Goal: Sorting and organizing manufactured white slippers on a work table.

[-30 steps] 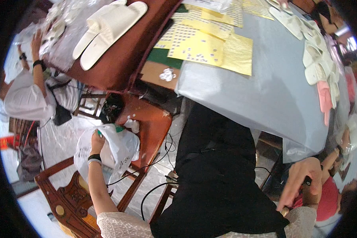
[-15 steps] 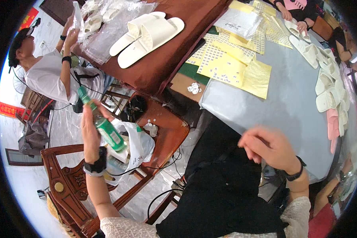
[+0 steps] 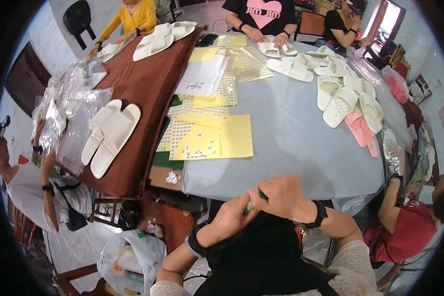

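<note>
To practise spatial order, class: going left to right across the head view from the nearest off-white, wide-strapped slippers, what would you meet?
Off-white, wide-strapped slippers, small heap of white pieces, the person's bare left hand, the person's bare right hand, pink slippers.

A: Count, grey table (image 3: 293, 128)?
B: Pink slippers (image 3: 362, 132), two.
A: At its near edge?
B: One left hand (image 3: 229, 217), one right hand (image 3: 283, 197), one green bottle (image 3: 248, 208).
A: Beyond its near left corner?
B: White carrier bag (image 3: 150, 254), one.
</note>
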The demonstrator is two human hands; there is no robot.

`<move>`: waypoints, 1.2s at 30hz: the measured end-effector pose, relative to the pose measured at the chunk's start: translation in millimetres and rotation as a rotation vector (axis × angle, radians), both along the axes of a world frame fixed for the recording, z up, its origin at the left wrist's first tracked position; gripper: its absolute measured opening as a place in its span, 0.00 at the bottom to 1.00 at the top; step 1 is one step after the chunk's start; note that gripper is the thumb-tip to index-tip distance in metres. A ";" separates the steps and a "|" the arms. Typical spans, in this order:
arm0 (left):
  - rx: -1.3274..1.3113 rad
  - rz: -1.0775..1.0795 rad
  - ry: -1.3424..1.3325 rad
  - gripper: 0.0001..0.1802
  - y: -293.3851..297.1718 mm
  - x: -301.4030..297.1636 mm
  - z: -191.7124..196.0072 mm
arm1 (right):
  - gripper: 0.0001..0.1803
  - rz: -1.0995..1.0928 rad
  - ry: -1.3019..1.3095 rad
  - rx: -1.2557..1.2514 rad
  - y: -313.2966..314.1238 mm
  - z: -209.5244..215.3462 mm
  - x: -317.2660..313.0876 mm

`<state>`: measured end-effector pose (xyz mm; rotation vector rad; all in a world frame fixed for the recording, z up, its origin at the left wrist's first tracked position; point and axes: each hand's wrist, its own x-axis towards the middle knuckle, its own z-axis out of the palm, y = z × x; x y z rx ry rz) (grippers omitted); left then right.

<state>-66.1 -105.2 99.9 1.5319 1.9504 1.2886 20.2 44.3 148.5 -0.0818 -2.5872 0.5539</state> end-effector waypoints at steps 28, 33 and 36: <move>-0.358 -0.928 -0.932 0.14 34.0 -21.4 -30.1 | 0.12 0.548 -0.165 -0.277 46.6 -2.7 41.2; -0.314 -0.834 -1.141 0.14 26.2 -27.0 -34.7 | 0.14 0.595 0.054 -0.114 72.6 1.2 32.3; -0.283 -0.728 -0.994 0.13 28.0 -24.7 -27.6 | 0.14 0.086 -0.047 0.001 88.2 -21.2 27.3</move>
